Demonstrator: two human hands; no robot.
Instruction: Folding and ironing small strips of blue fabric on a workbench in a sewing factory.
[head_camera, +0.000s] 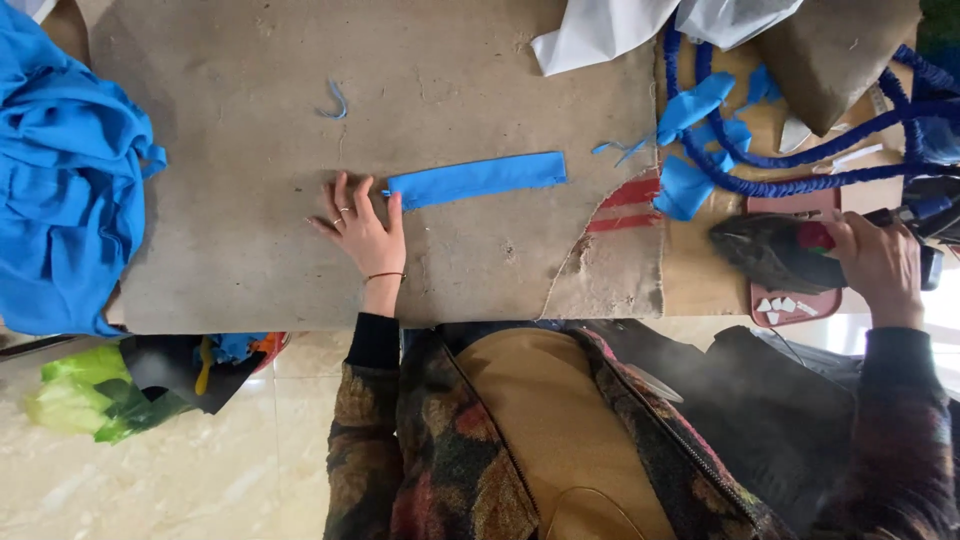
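Note:
A folded blue fabric strip (478, 179) lies flat on the worn grey pressing pad (250, 150). My left hand (360, 228) rests flat on the pad with fingers spread, its thumb touching the strip's left end. Off to the right, my right hand (880, 265) grips the handle of a dark clothes iron (770, 252). The iron sits on a reddish rest plate (795, 300), pointing left, apart from the strip.
A heap of blue cloth (65, 180) covers the pad's left edge. Blue fabric scraps (700, 140) and a braided blue cord (800, 160) lie at the upper right, with white plastic (600, 30) above. A green bag (90, 395) sits on the floor at lower left.

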